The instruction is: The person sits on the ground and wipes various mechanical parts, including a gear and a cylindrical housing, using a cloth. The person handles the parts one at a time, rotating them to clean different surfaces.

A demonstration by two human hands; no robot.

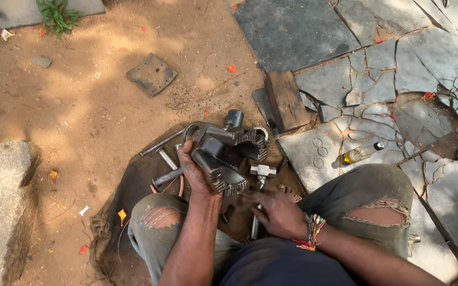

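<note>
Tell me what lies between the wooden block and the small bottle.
Only cracked stone slab lies between the wooden block and the bottle, with faint ring marks on it, in the head view.

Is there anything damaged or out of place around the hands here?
Yes. The stone paving at the right is cracked into many pieces. A small bottle lies on its side there. The left hand holds a gear assembly; the right hand grips a hammer.

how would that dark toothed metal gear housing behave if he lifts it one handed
The dark toothed metal gear housing is probably heavy and rigid: thick solid steel. Its oily look suggests a slippery hold for the left hand. Lopsided, it may tip if released.
</note>
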